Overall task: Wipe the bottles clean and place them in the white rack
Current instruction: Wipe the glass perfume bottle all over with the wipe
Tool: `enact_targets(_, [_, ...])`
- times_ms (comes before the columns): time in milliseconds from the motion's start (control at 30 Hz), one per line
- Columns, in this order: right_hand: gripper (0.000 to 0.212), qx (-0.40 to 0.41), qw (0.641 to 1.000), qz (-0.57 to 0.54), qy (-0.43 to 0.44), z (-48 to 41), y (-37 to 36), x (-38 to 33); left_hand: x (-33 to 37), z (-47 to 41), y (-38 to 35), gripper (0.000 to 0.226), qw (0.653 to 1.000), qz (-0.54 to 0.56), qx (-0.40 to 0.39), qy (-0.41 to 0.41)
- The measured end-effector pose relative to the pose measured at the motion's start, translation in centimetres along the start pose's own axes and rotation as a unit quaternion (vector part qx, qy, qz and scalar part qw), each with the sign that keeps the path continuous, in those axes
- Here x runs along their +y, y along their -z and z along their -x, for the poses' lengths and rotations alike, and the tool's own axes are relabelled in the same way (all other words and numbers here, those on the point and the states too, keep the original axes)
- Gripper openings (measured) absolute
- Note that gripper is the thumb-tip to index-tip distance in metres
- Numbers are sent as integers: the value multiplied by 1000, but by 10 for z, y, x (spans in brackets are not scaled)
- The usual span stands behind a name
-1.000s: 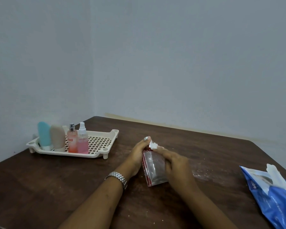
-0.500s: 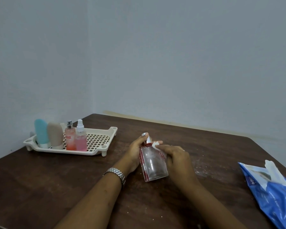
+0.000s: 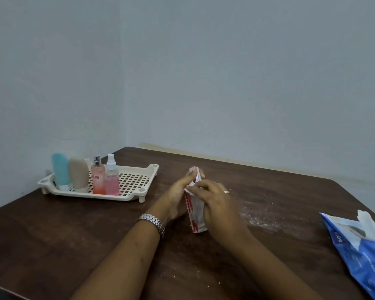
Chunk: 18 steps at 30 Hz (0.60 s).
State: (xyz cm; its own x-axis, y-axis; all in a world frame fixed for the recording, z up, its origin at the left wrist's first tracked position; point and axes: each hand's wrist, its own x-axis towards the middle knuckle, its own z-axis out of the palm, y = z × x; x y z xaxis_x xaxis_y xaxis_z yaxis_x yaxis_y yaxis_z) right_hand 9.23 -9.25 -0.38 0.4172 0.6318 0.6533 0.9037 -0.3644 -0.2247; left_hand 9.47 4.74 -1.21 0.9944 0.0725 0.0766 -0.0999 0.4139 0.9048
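Forearms come up from the bottom edge of the frame and meet at its centre, while a blue wipe packet (image 3: 359,252) lies at the lower right, well apart from them, with a white sheet poking from its top. The left hand (image 3: 177,192), a metal watch (image 3: 153,221) at its wrist, grips the clear bottle (image 3: 194,219) from the left side with the thumb up along the silver cap. The right hand (image 3: 218,205) curls over the bottle's front and pinches a small white wipe (image 3: 189,190) against its shoulder. The bottle leans back, and its base looks to rest on the table (image 3: 52,234), though the right wrist hides part of it. A second ago its broad clear face was toward the camera and the right hand worked at the neck from the side. Now it is turned edge-on with the red trim showing, so I judge the wiping is going round the body and is not done. Pale dust (image 3: 258,215) streaks the wood just right of the hands. Further off at mid left, the white rack (image 3: 148,171) sits near the table's far left corner. It holds a teal tube (image 3: 60,169), a beige tube (image 3: 78,174), an orange spray bottle (image 3: 98,180) and a pink spray bottle (image 3: 112,180) in a row across its left half. Its right half is bare grid, and nothing stands between the hands and it, so the carry across should be free
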Motion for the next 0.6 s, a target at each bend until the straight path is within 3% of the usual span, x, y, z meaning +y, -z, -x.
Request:
enact_targets(133, [47,-34,996,45,67,9,4,3,2,0,-2,37,1000,-8,2,4])
enact_targets(233, [31,20,1000,3,-1,1,8,10,3,2,-6,28,1000,-7,3,5])
enact_targets(300, [35,49,999,1,-24,-5,5,12,2,2,-7,27,1000,-5,18,11])
enact_targets(500, [34,-59,984,94,136,13,2,14,3,1,-3,36,999,9,15,29])
enact_targets(600, [35,-34,993,52,100,7,7,22,3,2,-5,40,999,18,-1,30])
